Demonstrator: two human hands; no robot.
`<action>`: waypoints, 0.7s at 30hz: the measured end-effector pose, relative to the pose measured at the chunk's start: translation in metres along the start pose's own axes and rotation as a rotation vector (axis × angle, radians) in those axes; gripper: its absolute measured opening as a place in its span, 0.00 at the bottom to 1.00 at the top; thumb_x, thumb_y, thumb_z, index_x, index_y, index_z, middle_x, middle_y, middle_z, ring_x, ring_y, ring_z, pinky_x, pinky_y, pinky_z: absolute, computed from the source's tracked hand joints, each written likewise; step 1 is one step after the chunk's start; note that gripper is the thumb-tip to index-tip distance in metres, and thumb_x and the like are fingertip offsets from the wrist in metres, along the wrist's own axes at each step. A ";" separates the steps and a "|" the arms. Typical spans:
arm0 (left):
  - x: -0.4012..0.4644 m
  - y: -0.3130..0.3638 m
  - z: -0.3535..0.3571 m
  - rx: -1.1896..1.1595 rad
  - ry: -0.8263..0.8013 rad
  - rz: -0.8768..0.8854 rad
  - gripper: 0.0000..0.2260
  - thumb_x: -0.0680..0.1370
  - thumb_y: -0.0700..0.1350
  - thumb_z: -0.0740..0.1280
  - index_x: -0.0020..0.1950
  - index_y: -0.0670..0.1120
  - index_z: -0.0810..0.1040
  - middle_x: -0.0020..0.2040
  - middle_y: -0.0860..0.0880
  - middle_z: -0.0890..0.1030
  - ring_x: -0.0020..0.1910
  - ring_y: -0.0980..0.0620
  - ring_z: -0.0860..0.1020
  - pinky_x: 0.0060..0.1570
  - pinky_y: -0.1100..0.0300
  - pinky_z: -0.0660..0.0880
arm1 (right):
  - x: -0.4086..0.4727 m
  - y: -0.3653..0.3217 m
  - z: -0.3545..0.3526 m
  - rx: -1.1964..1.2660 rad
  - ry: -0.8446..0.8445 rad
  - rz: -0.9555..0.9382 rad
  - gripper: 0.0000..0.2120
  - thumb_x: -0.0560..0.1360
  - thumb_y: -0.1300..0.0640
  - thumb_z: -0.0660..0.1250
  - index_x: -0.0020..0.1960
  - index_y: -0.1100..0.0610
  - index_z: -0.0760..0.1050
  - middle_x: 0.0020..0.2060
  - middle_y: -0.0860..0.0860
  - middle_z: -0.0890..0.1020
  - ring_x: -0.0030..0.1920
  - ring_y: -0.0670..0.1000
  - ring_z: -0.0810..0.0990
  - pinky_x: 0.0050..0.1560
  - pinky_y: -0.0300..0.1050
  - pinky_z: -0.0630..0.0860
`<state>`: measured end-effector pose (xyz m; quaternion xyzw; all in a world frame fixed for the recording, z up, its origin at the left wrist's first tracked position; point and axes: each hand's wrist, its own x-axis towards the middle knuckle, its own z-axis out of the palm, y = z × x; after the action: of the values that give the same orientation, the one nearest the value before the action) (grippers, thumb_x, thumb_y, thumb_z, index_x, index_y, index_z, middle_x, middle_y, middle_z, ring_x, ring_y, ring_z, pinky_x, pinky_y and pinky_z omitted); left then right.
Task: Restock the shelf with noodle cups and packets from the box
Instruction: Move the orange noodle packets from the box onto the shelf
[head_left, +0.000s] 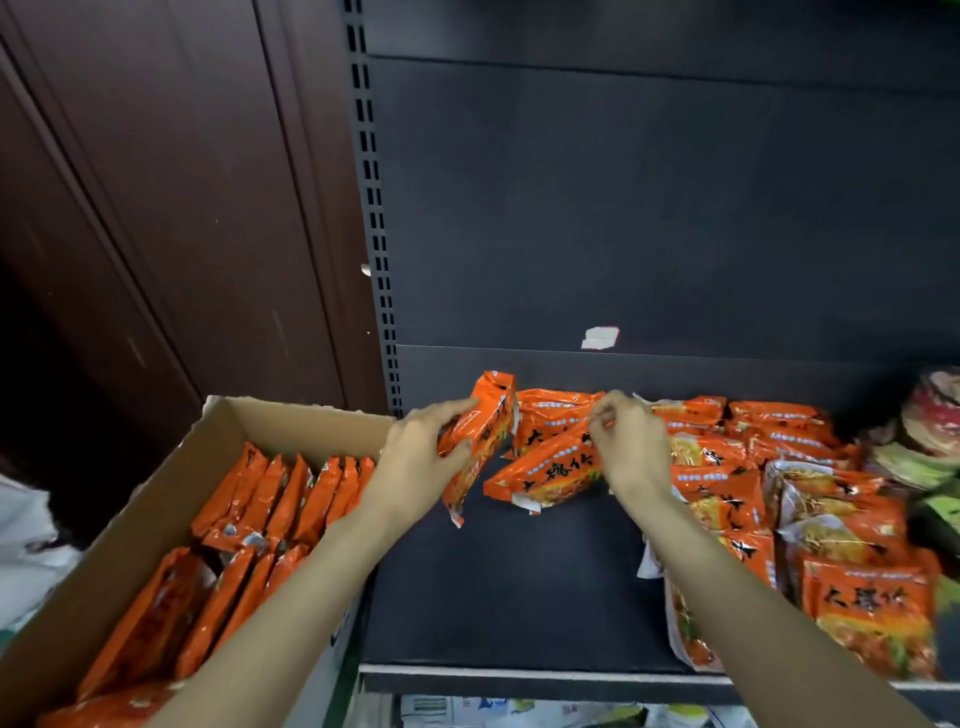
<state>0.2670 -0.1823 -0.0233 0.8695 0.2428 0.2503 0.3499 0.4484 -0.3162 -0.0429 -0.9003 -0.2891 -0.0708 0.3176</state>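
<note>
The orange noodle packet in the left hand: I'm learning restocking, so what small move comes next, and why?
Probably set the upright packet down beside the tilted packet the right hand pinches. The left hand holds it over bare shelf.

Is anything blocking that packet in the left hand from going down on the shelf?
Nothing visible blocks it. The left hand holds the tilted packet over bare shelf. The flat packet under the right hand lies just beside it.
</note>
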 end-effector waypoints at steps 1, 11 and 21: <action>0.001 0.000 0.002 0.008 0.005 -0.009 0.20 0.76 0.39 0.66 0.67 0.50 0.73 0.60 0.51 0.77 0.59 0.53 0.74 0.58 0.59 0.72 | 0.003 0.001 0.002 -0.017 0.008 -0.024 0.03 0.75 0.63 0.64 0.46 0.58 0.76 0.44 0.53 0.80 0.41 0.52 0.79 0.39 0.42 0.73; 0.005 -0.007 0.011 -0.035 0.014 -0.068 0.20 0.76 0.39 0.66 0.67 0.51 0.73 0.58 0.52 0.78 0.56 0.57 0.76 0.55 0.61 0.76 | 0.011 0.022 0.033 -0.146 -0.362 -0.267 0.33 0.76 0.58 0.65 0.76 0.51 0.52 0.67 0.51 0.67 0.68 0.52 0.66 0.63 0.50 0.71; -0.001 -0.020 -0.003 -0.318 0.000 -0.117 0.20 0.76 0.34 0.66 0.64 0.52 0.74 0.56 0.56 0.80 0.55 0.64 0.77 0.49 0.72 0.75 | 0.006 0.021 0.043 -0.087 -0.323 -0.333 0.35 0.76 0.62 0.64 0.76 0.49 0.50 0.70 0.51 0.65 0.68 0.52 0.67 0.63 0.49 0.72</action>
<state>0.2591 -0.1687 -0.0362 0.7875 0.2504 0.2646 0.4971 0.4625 -0.3003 -0.0867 -0.8526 -0.4774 0.0101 0.2121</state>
